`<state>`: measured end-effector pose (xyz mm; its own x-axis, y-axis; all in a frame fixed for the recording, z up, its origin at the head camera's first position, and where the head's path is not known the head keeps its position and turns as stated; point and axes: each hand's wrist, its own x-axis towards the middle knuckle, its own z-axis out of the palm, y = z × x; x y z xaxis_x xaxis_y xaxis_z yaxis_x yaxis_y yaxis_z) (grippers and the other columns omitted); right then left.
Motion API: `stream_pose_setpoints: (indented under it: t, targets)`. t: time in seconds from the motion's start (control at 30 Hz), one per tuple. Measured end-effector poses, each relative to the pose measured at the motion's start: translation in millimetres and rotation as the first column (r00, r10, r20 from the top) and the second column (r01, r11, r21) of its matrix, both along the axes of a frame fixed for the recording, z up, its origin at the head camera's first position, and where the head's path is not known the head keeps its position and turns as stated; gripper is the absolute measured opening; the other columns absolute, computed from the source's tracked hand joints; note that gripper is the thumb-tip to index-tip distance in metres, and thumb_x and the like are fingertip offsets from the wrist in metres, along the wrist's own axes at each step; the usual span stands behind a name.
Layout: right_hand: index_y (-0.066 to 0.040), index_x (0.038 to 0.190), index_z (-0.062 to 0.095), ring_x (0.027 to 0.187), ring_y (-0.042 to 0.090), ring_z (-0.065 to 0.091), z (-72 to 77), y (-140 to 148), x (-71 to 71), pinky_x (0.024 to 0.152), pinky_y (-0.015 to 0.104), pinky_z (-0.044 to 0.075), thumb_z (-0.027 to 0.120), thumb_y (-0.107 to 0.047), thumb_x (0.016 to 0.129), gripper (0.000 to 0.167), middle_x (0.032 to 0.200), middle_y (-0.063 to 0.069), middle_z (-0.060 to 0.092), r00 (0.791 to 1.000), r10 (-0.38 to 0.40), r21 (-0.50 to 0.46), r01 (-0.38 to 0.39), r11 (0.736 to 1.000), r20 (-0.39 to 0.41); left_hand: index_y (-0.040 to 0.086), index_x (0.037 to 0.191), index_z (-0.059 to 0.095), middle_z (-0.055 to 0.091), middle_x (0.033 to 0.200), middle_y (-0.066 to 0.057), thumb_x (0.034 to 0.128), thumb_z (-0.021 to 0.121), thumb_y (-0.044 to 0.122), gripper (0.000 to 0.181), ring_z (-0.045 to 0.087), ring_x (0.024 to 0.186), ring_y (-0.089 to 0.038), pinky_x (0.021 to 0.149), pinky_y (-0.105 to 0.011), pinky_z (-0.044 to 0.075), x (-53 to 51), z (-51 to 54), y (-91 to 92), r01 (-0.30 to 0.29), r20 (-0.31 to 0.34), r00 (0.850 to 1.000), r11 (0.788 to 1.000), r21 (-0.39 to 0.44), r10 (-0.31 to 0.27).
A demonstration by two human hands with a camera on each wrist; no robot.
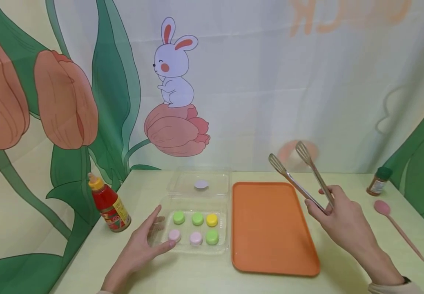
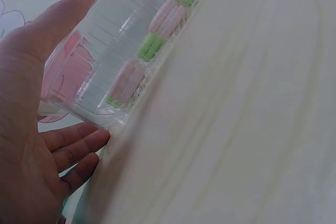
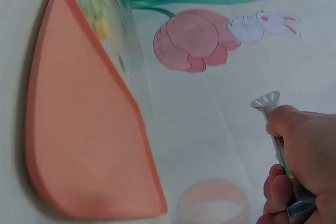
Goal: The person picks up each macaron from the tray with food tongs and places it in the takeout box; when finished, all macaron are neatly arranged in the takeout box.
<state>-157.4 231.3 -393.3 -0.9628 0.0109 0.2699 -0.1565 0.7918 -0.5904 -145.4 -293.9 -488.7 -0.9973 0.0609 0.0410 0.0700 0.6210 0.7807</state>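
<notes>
My right hand point(image 1: 348, 224) grips a pair of metal tongs point(image 1: 316, 175) above the right edge of the orange tray point(image 1: 271, 228). The tongs' slotted ends point up and stand apart, with nothing between them. In the right wrist view, thumb and fingers wrap the tongs point(image 3: 281, 156). My left hand point(image 1: 138, 247) is spread at the left side of a clear plastic box point(image 1: 197, 250); its thumb reaches over the front left corner. Whether the fingers touch the box I cannot tell. Inside lie three green macarons point(image 1: 197, 219), two pink macarons point(image 1: 196, 238) and a yellow macaron point(image 1: 212, 220).
The box's clear lid point(image 1: 182, 183) lies folded back, with a pale round sticker on it. A red sauce bottle point(image 1: 110, 206) stands at the left. On the right are a green-capped spice jar point(image 1: 379, 181) and a pink spoon point(image 1: 399, 230). A printed cloth point(image 1: 248, 102) hangs behind the table.
</notes>
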Motion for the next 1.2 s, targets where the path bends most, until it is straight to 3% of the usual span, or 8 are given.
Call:
stream_pose_setpoints:
  t: [0.3, 0.5, 0.6, 0.67, 0.83, 1.0, 1.2]
  targets:
    - [0.0, 0.165, 0.035, 0.058, 0.019, 0.055, -34.5, 40, -0.3, 0.05, 0.033, 0.041, 0.077, -0.045, 0.105, 0.086, 0.072, 0.004, 0.064, 0.983, -0.171, -0.063, 0.167, 0.984, -0.067, 0.031, 0.179, 0.022, 0.055, 0.168, -0.011, 0.0889, 0.09, 0.059, 0.117, 0.053, 0.155, -0.036, 0.129, -0.071, 0.033, -0.8, 1.0, 0.6, -0.004, 0.006, 1.0, 1.0, -0.017, 0.004]
    - [0.003, 0.168, 0.03, 0.06, 0.019, 0.069, -57.1, 56, -4.0, 0.049, 0.033, 0.046, 0.072, -0.045, 0.107, 0.088, 0.074, 0.008, 0.076, 0.974, -0.223, -0.106, 0.219, 0.97, -0.028, 0.029, 0.179, 0.022, 0.055, 0.168, -0.011, 0.0887, 0.091, 0.058, 0.117, 0.052, 0.155, -0.037, 0.129, -0.07, 0.033, -0.9, 0.4, 0.1, -0.001, 0.004, 1.0, 1.0, -0.014, 0.001]
    - [0.008, 0.163, 0.036, 0.069, 0.024, 0.072, -68.2, 63, -7.5, 0.053, 0.033, 0.048, 0.073, -0.043, 0.107, 0.083, 0.086, 0.013, 0.078, 0.966, -0.254, -0.101, 0.249, 0.963, -0.041, 0.029, 0.179, 0.022, 0.055, 0.167, -0.011, 0.0887, 0.091, 0.058, 0.117, 0.052, 0.155, -0.037, 0.129, -0.07, 0.033, -0.6, -0.3, -0.2, 0.0, 0.003, 1.0, 1.0, -0.011, 0.001]
    - [0.011, 0.156, 0.042, 0.082, 0.031, 0.07, -74.9, 67, -11.3, 0.063, 0.038, 0.05, 0.074, -0.041, 0.107, 0.078, 0.098, 0.019, 0.074, 0.958, -0.282, -0.085, 0.277, 0.957, -0.056, 0.03, 0.179, 0.022, 0.055, 0.167, -0.011, 0.0888, 0.091, 0.057, 0.117, 0.052, 0.155, -0.037, 0.129, -0.07, 0.033, -0.8, -0.7, -0.3, 0.001, 0.001, 1.0, 1.0, -0.01, -0.001]
    - [0.018, 0.15, 0.045, 0.112, 0.05, 0.045, -92.2, 72, -16.0, 0.084, 0.059, 0.044, 0.077, -0.035, 0.105, 0.077, 0.122, 0.035, 0.044, 0.945, -0.326, -0.073, 0.322, 0.944, -0.043, 0.031, 0.179, 0.022, 0.055, 0.167, -0.011, 0.089, 0.091, 0.057, 0.117, 0.052, 0.155, -0.037, 0.129, -0.07, 0.034, -1.3, -1.6, 0.3, 0.002, -0.003, 1.0, 1.0, -0.012, -0.002]
    - [0.022, 0.149, 0.044, 0.115, 0.057, 0.037, -103.3, 74, -15.9, 0.094, 0.069, 0.037, 0.077, -0.031, 0.103, 0.078, 0.127, 0.039, 0.034, 0.938, -0.346, -0.06, 0.344, 0.937, -0.024, 0.03, 0.179, 0.022, 0.056, 0.167, -0.011, 0.0889, 0.091, 0.057, 0.117, 0.053, 0.155, -0.037, 0.129, -0.07, 0.033, -1.2, -1.6, 0.1, 0.001, -0.001, 1.0, 1.0, -0.016, -0.001]
    - [0.026, 0.144, 0.042, 0.113, 0.063, 0.038, -106.7, 76, -16.0, 0.093, 0.075, 0.033, 0.073, -0.038, 0.103, 0.083, 0.123, 0.043, 0.036, 0.933, -0.357, 0.022, 0.357, 0.934, 0.05, 0.03, 0.179, 0.022, 0.056, 0.167, -0.011, 0.0893, 0.091, 0.057, 0.116, 0.054, 0.154, -0.036, 0.129, -0.071, 0.033, -1.4, -1.5, -0.5, 0.003, -0.005, 1.0, 1.0, -0.019, -0.003]
